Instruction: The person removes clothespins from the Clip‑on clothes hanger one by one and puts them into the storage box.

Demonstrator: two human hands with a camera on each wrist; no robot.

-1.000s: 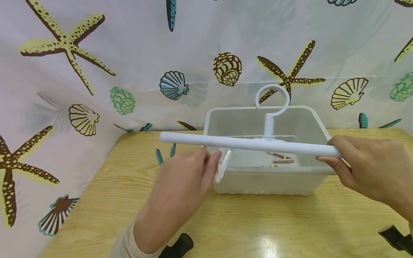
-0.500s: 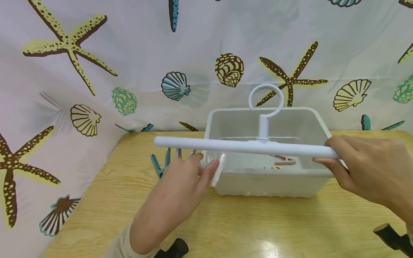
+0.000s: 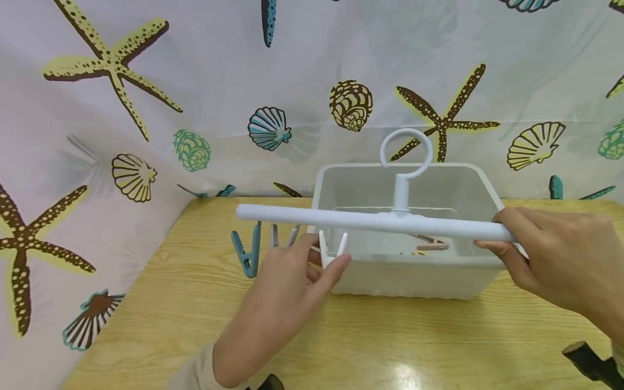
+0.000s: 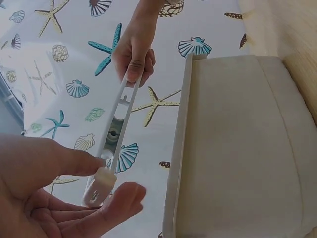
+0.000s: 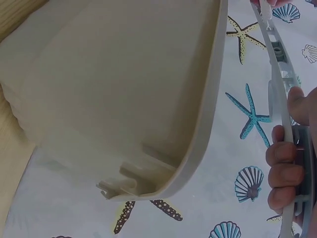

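Observation:
In the head view a pale bar hanger (image 3: 365,219) with a round hook is held level in front of a bin. My right hand (image 3: 565,254) grips the bar's right end; in the right wrist view its fingers (image 5: 286,174) curl round it. Beneath the left half, my left hand (image 3: 287,298) pinches a white clothespin (image 3: 334,249), whose two prongs point up below the bar. The left wrist view shows the thumb and a finger about that white clothespin (image 4: 100,186). Left of it are a teal clothespin (image 3: 247,253) and a grey clothespin (image 3: 274,236), the latter partly behind the hand.
A translucent white bin (image 3: 409,279) stands on the wooden table (image 3: 370,336) just behind the hanger. Several small clothespins (image 3: 433,245) lie in it. A curtain (image 3: 302,49) printed with shells and starfish hangs behind and at the left.
The white clothespin has turned from edge-on to show both prongs. My left hand has shifted left, then slightly back right. The hanger has moved slightly left, and the grey clothespin now shows.

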